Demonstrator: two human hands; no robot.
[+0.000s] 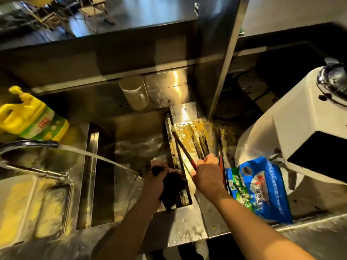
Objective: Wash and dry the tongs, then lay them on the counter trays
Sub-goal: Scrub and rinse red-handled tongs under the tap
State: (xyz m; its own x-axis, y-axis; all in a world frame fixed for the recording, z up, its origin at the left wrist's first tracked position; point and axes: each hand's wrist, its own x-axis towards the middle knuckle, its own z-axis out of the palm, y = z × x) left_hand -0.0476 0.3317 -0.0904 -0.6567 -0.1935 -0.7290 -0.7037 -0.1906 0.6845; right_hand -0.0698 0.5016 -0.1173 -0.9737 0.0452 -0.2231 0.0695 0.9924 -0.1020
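My right hand point(204, 171) grips a pair of dark tongs with red handles point(185, 152) and holds them slanted over the wet steel counter point(185, 113) right of the sink. More tongs point(201, 144) lie side by side on that counter, among yellowish specks. A black cloth point(173, 185) is bunched in my left hand point(156, 179) at the sink's right edge. Water runs from the faucet point(30, 145) in a stream into the sink basin point(135, 147), ending near my left hand.
A yellow detergent bottle point(32, 119) stands at the left behind the faucet. A blue powder bag point(261, 188) lies on the counter right of my right hand, beside a white machine point(293, 132). A clear cup point(134, 92) sits behind the sink.
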